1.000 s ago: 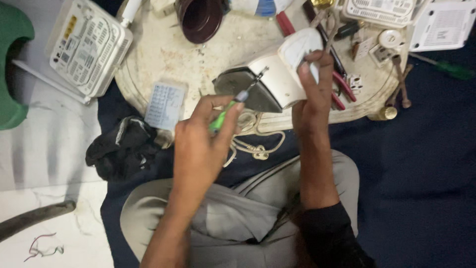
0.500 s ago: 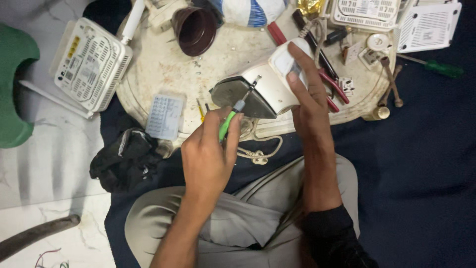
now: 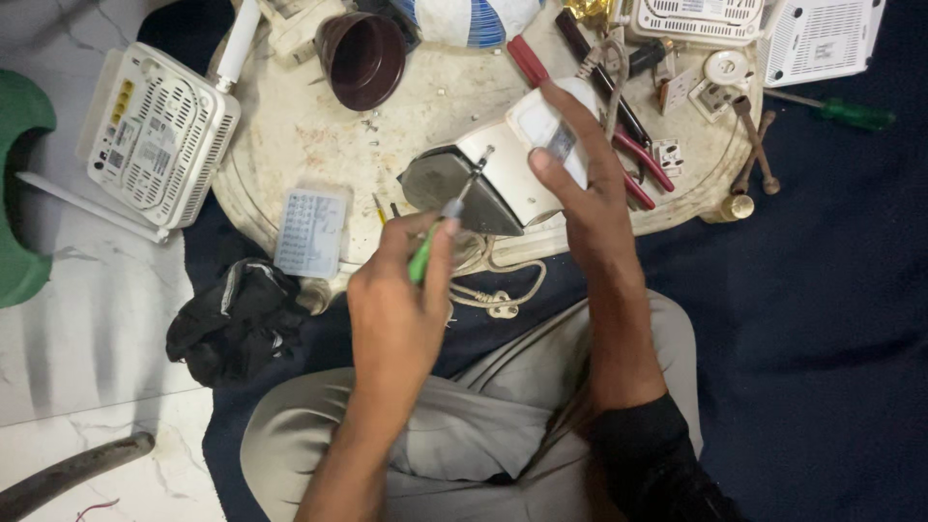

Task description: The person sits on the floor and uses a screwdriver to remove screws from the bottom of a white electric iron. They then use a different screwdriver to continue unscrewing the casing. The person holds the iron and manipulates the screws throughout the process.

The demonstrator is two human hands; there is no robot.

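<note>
the round, scuffed pale work board (image 3: 290, 135) has slid lower in view since a moment ago; the white plastic iron (image 3: 503, 179) sits closer now, right hand (image 3: 580, 193) fingers clasping its smooth body, left hand (image 3: 401, 300) fingers pinching the green-handled screwdriver (image 3: 440, 232), its thin metal tip at the iron's dull grey soleplate

Screwdriver (image 3: 440, 229): green handle largely covered by left hand (image 3: 401, 309). White router (image 3: 822, 39), striped bag (image 3: 469, 19): cut off at top edge. Screws (image 3: 372, 124) near the bench's far edge: too small to be told.
</note>
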